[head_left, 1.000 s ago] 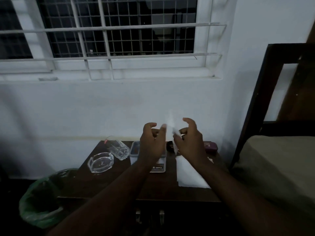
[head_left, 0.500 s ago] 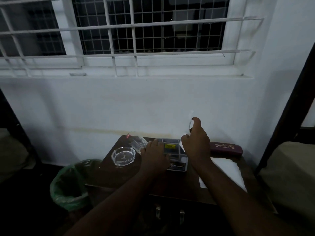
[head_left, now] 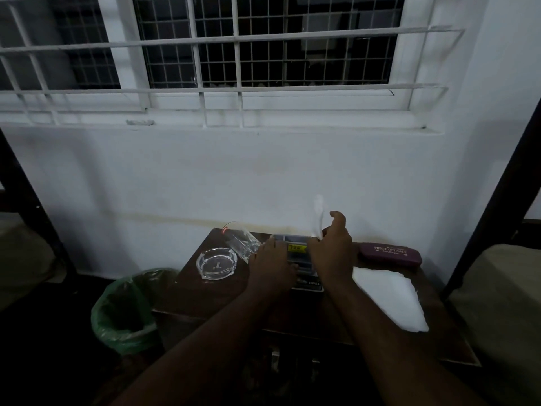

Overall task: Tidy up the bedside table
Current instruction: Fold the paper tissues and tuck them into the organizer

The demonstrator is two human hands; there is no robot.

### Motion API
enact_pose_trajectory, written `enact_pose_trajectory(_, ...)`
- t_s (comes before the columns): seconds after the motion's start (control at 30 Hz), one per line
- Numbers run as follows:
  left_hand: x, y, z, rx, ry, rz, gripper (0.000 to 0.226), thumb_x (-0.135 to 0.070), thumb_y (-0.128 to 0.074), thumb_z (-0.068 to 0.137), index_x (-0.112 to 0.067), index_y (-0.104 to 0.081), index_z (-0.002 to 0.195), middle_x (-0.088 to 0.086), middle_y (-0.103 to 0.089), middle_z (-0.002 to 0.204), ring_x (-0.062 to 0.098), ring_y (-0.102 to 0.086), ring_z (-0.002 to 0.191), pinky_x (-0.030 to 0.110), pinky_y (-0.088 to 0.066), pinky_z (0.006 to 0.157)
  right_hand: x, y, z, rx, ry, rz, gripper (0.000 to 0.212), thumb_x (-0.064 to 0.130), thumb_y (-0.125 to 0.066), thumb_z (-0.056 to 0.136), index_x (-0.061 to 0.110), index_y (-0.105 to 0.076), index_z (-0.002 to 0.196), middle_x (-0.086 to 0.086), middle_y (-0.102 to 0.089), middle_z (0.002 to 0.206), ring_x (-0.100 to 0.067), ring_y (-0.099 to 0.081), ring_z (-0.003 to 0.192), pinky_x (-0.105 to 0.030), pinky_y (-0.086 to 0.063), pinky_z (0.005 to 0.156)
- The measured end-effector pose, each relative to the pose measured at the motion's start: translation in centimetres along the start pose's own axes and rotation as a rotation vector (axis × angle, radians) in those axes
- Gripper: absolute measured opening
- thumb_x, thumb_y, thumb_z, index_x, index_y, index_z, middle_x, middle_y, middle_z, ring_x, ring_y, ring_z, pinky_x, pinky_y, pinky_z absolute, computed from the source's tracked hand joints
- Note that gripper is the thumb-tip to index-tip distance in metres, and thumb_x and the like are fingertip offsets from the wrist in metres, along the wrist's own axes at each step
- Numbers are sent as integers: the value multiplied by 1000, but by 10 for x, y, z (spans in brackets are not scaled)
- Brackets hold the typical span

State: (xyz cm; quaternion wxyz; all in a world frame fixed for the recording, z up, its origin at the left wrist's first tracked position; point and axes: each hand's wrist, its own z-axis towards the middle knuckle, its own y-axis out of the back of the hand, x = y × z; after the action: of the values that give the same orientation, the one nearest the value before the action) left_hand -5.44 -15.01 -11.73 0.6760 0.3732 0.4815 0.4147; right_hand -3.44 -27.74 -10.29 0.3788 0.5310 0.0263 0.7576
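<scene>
**Me:** Head view, centre of the frame: my left hand (head_left: 270, 266) rests on the grey plastic box (head_left: 295, 249) on the bedside table (head_left: 222, 303), though I can't tell how its fingers lie. My right hand (head_left: 332, 253) pinches a strip of white paper (head_left: 317, 216) that stands up above the box.

**Friend:** So where does the paper go?

**Me:** Into the green-lined bin (head_left: 126, 312), lower left, I'd guess. First I'd steady the box so it doesn't slide into the tipped-over glass (head_left: 244, 246) or the glass ashtray (head_left: 216, 263) to its left.

**Friend:** And the rest?

**Me:** Next I'd stand the glass upright and square up the white sheet (head_left: 389, 297), right of centre. The maroon spectacle case (head_left: 390, 253) behind it can stay by the wall.
</scene>
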Motion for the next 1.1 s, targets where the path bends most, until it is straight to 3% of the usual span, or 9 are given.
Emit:
enact_pose_trajectory(0.2,-1,0,1,-13,8,-3,58,-34,-57,87,-12,-41,138,11,-39,149,30,-38,136,48,-35,109,-7,6,-3,-12,47,-248,73,21,-73,67,16,-39,132,-10,-67,104,-33,-59,101,-40,-51,80)
enact_pose_trajectory(0.33,-1,1,2,-8,11,-9,57,-33,-57,86,-11,-42,136,11,-40,147,30,-39,136,49,-36,109,-10,12,-1,-7,4,-182,75,37,-72,71,18,-38,134,-10,-65,116,-32,-57,108,-42,-51,86)
enact_pose_trajectory(0.47,-11,-2,-1,-27,43,54,60,-33,-54,89,-11,-35,141,14,-23,156,34,-18,145,55,-22,115,-21,31,11,124,74,-136,69,47,-72,76,18,-44,131,-7,-60,125,-29,-54,116,-40,-49,93)
enact_pose_trajectory(0.53,-23,-1,-4,-200,-104,47,48,-32,-54,87,-13,-47,130,13,-38,147,33,-32,137,52,-29,108,-26,51,23,192,82,-87,62,56,-68,78,20,-51,126,-4,-62,117,-24,-58,109,-40,-50,92)
enact_pose_trajectory(0.6,-42,-6,-7,-342,-398,34,28,-29,-56,83,-15,-60,107,8,-59,117,29,-56,107,43,-43,86,-38,77,40,196,49,-62,48,60,-60,82,22,-61,112,0,-66,101,-19,-63,95,-34,-50,82)
enact_pose_trajectory(0.67,-63,-17,-11,-281,-623,9,17,-26,-55,86,-16,-63,96,6,-62,100,26,-60,87,37,-45,71,-59,105,57,189,27,-60,30,53,-57,87,24,-66,94,5,-66,93,-14,-62,88,-26,-45,73)
enact_pose_trajectory(0.77,-86,-49,-18,-62,-622,-126,20,-25,-54,92,-15,-64,105,5,-61,111,24,-56,103,36,-45,84,-105,136,70,284,-30,-183,10,34,-62,88,24,-65,88,2,-68,98,-9,-60,81,-21,-44,63)
enact_pose_trajectory(0.87,-92,-78,-17,59,-526,-177,30,-25,-53,94,-13,-61,120,7,-58,126,23,-51,118,35,-41,100,-149,144,72,430,-70,-359,8,22,-69,84,20,-68,92,-5,-68,105,-13,-58,87,-26,-46,76)
enact_pose_trajectory(1.1,-77,-115,-17,-18,-446,-193,34,-35,-50,93,-14,-66,116,2,-63,120,20,-53,114,40,-40,100,-155,126,56,456,65,-369,38,35,-67,87,19,-63,121,-2,-65,121,-13,-60,104,-23,-44,88)
